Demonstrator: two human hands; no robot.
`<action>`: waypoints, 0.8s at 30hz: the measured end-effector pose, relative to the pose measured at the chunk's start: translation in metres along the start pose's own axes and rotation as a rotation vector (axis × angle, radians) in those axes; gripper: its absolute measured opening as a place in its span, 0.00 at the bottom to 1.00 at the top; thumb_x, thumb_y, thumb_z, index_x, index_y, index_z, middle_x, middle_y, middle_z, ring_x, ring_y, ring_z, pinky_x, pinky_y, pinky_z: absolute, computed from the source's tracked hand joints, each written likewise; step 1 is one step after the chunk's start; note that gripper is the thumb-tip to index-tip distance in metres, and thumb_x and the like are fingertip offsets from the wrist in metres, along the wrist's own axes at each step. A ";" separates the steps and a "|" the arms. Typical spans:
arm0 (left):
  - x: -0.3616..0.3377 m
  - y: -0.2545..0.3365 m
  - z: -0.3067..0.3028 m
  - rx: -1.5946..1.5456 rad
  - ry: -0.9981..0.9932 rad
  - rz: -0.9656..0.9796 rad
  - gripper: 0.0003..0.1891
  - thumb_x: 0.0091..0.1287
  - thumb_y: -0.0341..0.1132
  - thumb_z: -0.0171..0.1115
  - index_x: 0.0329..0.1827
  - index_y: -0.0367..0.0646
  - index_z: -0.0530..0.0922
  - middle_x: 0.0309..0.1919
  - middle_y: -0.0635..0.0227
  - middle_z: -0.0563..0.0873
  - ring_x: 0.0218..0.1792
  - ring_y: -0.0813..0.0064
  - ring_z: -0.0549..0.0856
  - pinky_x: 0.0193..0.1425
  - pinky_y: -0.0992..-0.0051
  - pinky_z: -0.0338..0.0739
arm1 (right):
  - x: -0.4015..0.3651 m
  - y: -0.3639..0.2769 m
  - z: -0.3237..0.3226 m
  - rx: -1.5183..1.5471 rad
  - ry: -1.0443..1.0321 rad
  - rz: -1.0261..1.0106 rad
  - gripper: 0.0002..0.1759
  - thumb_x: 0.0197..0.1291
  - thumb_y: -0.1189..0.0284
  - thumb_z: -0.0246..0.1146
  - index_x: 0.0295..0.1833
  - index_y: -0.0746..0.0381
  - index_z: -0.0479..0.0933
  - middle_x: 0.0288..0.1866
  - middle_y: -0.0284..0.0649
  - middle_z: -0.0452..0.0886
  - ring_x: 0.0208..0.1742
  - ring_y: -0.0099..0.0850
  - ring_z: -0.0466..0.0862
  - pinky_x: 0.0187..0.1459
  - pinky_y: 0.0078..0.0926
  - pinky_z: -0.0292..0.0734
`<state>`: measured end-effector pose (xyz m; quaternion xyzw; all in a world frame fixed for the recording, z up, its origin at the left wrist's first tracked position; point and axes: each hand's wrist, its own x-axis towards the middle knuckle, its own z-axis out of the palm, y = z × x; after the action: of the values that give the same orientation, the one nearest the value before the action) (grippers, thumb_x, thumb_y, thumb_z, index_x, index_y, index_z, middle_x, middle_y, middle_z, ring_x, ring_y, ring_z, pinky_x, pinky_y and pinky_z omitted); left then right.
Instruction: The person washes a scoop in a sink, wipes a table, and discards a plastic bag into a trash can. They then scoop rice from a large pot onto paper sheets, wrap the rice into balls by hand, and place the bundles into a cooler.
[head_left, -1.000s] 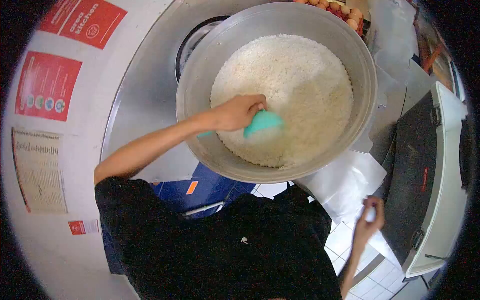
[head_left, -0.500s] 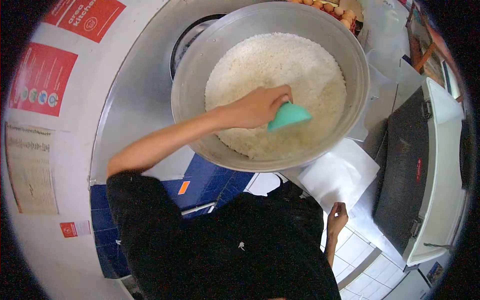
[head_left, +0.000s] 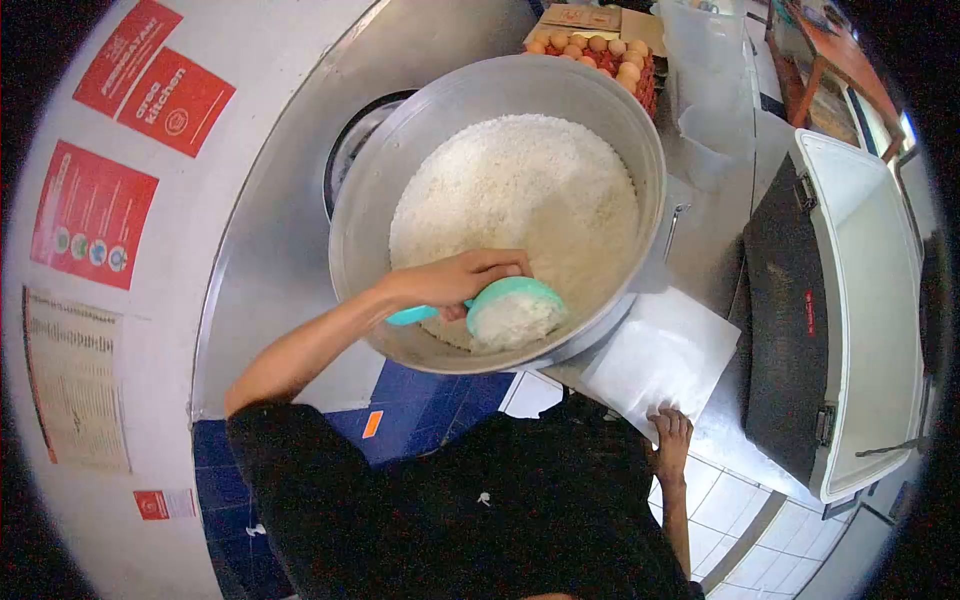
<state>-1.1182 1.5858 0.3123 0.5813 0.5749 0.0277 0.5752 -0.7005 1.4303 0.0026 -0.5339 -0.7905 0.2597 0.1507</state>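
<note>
My left hand [head_left: 455,282] is closed round a turquoise scoop [head_left: 492,298], whose handle sticks out under my wrist. White rice [head_left: 520,322] heaps the scoop, which is tilted over the near side of a wide metal pot [head_left: 350,220]. More rice [head_left: 500,170] fills much of the pot, with a hollowed area on its right side. My right hand [head_left: 670,432] is low on the right, fingers slightly apart on the near edge of a white sheet [head_left: 665,350].
A tray of eggs [head_left: 600,48] stands behind the pot, near clear plastic containers [head_left: 705,70]. To the right is an open dark cooler box [head_left: 795,310] with a white inside. A round black-rimmed pan [head_left: 345,150] shows partly behind the pot. Red posters [head_left: 95,215] hang on the left wall.
My left hand has drawn the scoop toward the near rim and turned it, so rice now shows in it. My right hand's fingers have spread onto the sheet. The view has shifted.
</note>
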 end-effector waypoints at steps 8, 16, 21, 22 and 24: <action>0.004 0.034 0.018 -0.150 0.160 -0.056 0.16 0.78 0.42 0.42 0.62 0.51 0.70 0.23 0.75 0.72 0.16 0.85 0.67 0.16 0.82 0.60 | 0.009 0.029 0.004 0.107 -0.044 -0.075 0.18 0.51 0.73 0.64 0.50 0.58 0.79 0.57 0.43 0.78 0.63 0.46 0.72 0.68 0.48 0.63; -0.040 0.042 0.063 -1.011 0.415 0.214 0.15 0.76 0.48 0.46 0.42 0.48 0.74 0.20 0.77 0.69 0.15 0.83 0.63 0.16 0.82 0.57 | -0.002 0.037 0.014 0.062 -0.034 -0.090 0.18 0.55 0.74 0.60 0.54 0.60 0.79 0.63 0.42 0.77 0.67 0.44 0.72 0.70 0.42 0.65; 0.010 0.073 0.199 -1.603 -0.073 0.556 0.18 0.74 0.54 0.47 0.44 0.49 0.73 0.24 0.74 0.72 0.15 0.81 0.66 0.16 0.81 0.57 | -0.007 0.019 0.014 0.085 0.009 -0.062 0.19 0.57 0.74 0.61 0.55 0.61 0.78 0.64 0.42 0.76 0.69 0.42 0.70 0.72 0.38 0.63; 0.049 0.035 0.235 -1.660 -0.342 0.612 0.22 0.72 0.59 0.47 0.45 0.48 0.72 0.26 0.73 0.72 0.15 0.80 0.66 0.16 0.81 0.58 | -0.010 0.018 0.017 0.084 0.029 -0.093 0.19 0.57 0.74 0.62 0.56 0.62 0.77 0.64 0.42 0.76 0.69 0.42 0.70 0.73 0.37 0.62; 0.117 -0.023 0.291 -1.584 -0.113 0.254 0.21 0.74 0.58 0.44 0.46 0.48 0.71 0.24 0.74 0.69 0.15 0.82 0.63 0.17 0.81 0.56 | -0.013 0.022 0.024 0.090 0.076 -0.101 0.20 0.57 0.75 0.62 0.56 0.62 0.77 0.64 0.42 0.76 0.70 0.42 0.69 0.73 0.37 0.62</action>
<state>-0.8917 1.4750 0.1253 0.0619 0.2838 0.4630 0.8374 -0.6909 1.4185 -0.0294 -0.4955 -0.7977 0.2663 0.2174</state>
